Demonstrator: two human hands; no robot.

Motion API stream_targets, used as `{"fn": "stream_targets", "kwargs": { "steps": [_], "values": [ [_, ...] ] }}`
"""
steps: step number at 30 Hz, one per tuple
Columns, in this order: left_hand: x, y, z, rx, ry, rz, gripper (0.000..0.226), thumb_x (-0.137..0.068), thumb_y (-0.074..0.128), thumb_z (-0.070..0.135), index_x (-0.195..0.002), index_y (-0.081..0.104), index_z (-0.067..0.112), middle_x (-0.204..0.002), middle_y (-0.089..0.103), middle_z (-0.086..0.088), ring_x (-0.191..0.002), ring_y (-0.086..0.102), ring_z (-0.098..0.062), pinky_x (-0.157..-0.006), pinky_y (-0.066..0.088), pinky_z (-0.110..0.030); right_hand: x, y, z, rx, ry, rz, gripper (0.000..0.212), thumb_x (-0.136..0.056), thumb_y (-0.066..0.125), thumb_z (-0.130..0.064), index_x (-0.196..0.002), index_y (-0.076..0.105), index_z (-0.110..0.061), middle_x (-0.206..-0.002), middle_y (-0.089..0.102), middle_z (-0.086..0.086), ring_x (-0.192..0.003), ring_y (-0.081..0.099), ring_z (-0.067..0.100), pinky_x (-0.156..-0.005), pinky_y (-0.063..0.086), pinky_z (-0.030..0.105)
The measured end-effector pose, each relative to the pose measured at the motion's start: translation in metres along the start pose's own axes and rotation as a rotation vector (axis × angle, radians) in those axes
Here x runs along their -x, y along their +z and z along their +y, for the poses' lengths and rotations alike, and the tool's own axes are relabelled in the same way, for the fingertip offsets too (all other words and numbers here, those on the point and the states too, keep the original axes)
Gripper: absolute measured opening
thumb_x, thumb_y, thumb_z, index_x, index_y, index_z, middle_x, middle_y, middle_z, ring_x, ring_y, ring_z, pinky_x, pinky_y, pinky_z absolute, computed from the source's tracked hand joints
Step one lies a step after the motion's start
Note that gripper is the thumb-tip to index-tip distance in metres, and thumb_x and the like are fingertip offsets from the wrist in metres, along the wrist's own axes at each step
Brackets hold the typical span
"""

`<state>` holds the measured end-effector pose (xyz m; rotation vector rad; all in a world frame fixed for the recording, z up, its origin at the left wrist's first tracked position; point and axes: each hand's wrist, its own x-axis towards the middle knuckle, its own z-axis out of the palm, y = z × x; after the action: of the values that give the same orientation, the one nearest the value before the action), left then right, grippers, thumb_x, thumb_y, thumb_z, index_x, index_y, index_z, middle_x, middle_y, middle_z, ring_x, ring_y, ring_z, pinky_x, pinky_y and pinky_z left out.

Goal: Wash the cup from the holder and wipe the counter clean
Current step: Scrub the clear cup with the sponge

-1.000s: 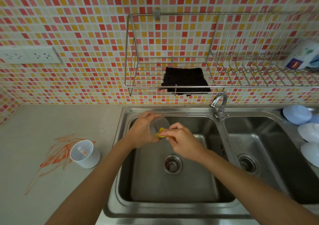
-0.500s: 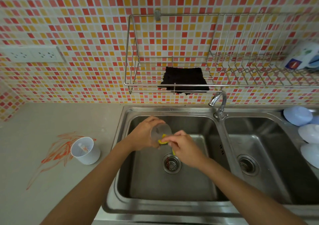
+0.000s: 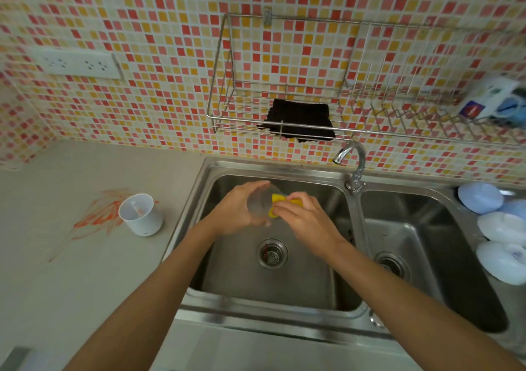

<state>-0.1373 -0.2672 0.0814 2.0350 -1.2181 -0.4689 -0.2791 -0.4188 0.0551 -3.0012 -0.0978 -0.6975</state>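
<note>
Far left on the counter (image 3: 71,285), the orange smear (image 3: 96,219) is as it was a second ago — unwiped — and the white holder (image 3: 141,215) stands on its edge, near the sink (image 3: 196,199) rim, in the same spot. The wiping half of the task has not begun.

Over the left basin, the left hand (image 3: 237,209) curls around the clear cup (image 3: 263,206), which is tipped on its side with its mouth toward the other hand. Compared with a second back, both hands have drifted slightly up the basin and the cup has turned a little in the grip, which suggests the scrubbing is working round the cup.

The right hand (image 3: 303,218) pinches a yellow sponge (image 3: 280,202) against the cup's mouth; how far it reaches inside cannot be told. More yellow shows now than half a second ago.

Further right, no water can be seen running from the tap (image 3: 353,157), so a rinse likely remains. The black cloth (image 3: 299,121) hangs untouched on the wire rack (image 3: 370,131) — a probable tool for the counter.
</note>
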Motion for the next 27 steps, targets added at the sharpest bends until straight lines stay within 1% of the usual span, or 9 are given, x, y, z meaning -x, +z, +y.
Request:
{"fn": "stream_targets", "kwargs": {
  "steps": [2,5,8,11,14,17,22,25,27],
  "values": [
    [0.001,0.004,0.004,-0.017,-0.009,0.016,0.091,-0.067,0.084,0.021,-0.145,0.037,0.016,-0.143,0.045,0.002,-0.125,0.038,-0.004,-0.1,0.032,-0.02,0.001,0.0,-0.005,0.003,0.001,0.035,0.033,-0.073,0.071,-0.01,-0.105,0.068,-0.016,-0.111,0.067,-0.005,-0.103,0.043,0.025,-0.071,0.051,0.042],
    [0.003,0.009,0.003,-0.058,0.006,0.067,0.096,-0.059,0.089,0.029,-0.14,0.04,0.013,-0.136,0.045,0.001,-0.123,0.038,-0.008,-0.1,0.036,-0.017,0.001,-0.002,-0.016,-0.018,0.02,0.054,0.036,-0.071,0.072,-0.007,-0.106,0.067,-0.016,-0.111,0.068,-0.004,-0.101,0.046,0.025,-0.071,0.051,0.04],
    [0.004,0.007,-0.006,-0.118,0.014,0.127,0.088,-0.059,0.088,0.025,-0.135,0.046,0.013,-0.129,0.045,-0.004,-0.116,0.037,-0.007,-0.096,0.032,-0.002,-0.007,-0.008,-0.026,-0.248,0.139,-0.007,0.034,-0.083,0.065,-0.005,-0.114,0.068,-0.018,-0.113,0.068,-0.005,-0.1,0.049,0.023,-0.085,0.047,0.034],
    [0.007,0.003,-0.009,-0.174,0.025,0.138,0.084,-0.06,0.085,0.028,-0.134,0.047,0.015,-0.127,0.047,-0.001,-0.115,0.043,-0.012,-0.099,0.038,-0.021,-0.013,-0.004,-0.026,-0.391,0.176,-0.13,0.033,-0.094,0.054,-0.01,-0.124,0.064,-0.02,-0.111,0.065,0.001,-0.108,0.047,0.016,-0.09,0.034,0.02],
    [0.012,0.003,-0.008,-0.222,0.03,0.123,0.084,-0.058,0.081,0.036,-0.134,0.049,0.019,-0.125,0.052,0.002,-0.115,0.046,-0.017,-0.1,0.04,-0.034,-0.025,-0.008,-0.017,-0.197,0.056,-0.188,0.035,-0.083,0.063,-0.002,-0.111,0.07,-0.02,-0.101,0.067,-0.002,-0.103,0.052,0.019,-0.083,0.044,0.037],
    [0.013,-0.002,-0.008,-0.19,0.065,0.113,0.08,-0.059,0.085,0.024,-0.132,0.051,0.016,-0.125,0.054,0.002,-0.115,0.046,-0.012,-0.103,0.034,-0.029,-0.035,-0.006,-0.013,0.108,-0.134,-0.135,0.03,-0.07,0.065,-0.004,-0.098,0.071,-0.014,-0.099,0.07,-0.004,-0.099,0.058,0.025,-0.075,0.048,0.04],
    [0.009,-0.02,-0.021,-0.227,0.123,0.054,0.076,-0.065,0.085,0.021,-0.132,0.051,0.01,-0.129,0.057,-0.003,-0.121,0.047,-0.016,-0.104,0.028,-0.022,-0.034,0.015,-0.047,-0.089,0.144,-0.043,0.042,-0.066,0.07,0.005,-0.103,0.073,-0.015,-0.103,0.072,-0.001,-0.097,0.057,0.026,-0.077,0.049,0.039],
    [0.01,-0.021,-0.035,-0.246,0.133,0.008,0.074,-0.068,0.084,0.023,-0.133,0.051,0.009,-0.13,0.057,-0.004,-0.123,0.047,-0.018,-0.103,0.024,-0.018,-0.036,0.028,-0.065,-0.481,0.433,-0.155,0.029,-0.088,0.058,-0.003,-0.11,0.072,-0.016,-0.103,0.069,0.007,-0.102,0.052,0.024,-0.088,0.041,0.029],
    [0.011,-0.019,-0.042,-0.235,0.136,-0.007,0.073,-0.068,0.084,0.024,-0.132,0.051,0.01,-0.13,0.057,-0.004,-0.123,0.048,-0.017,-0.102,0.025,-0.018,-0.038,0.033,-0.058,-0.438,0.359,-0.215,0.028,-0.087,0.06,-0.005,-0.108,0.073,-0.017,-0.101,0.069,0.005,-0.101,0.053,0.023,-0.087,0.042,0.03]
  ]
}}
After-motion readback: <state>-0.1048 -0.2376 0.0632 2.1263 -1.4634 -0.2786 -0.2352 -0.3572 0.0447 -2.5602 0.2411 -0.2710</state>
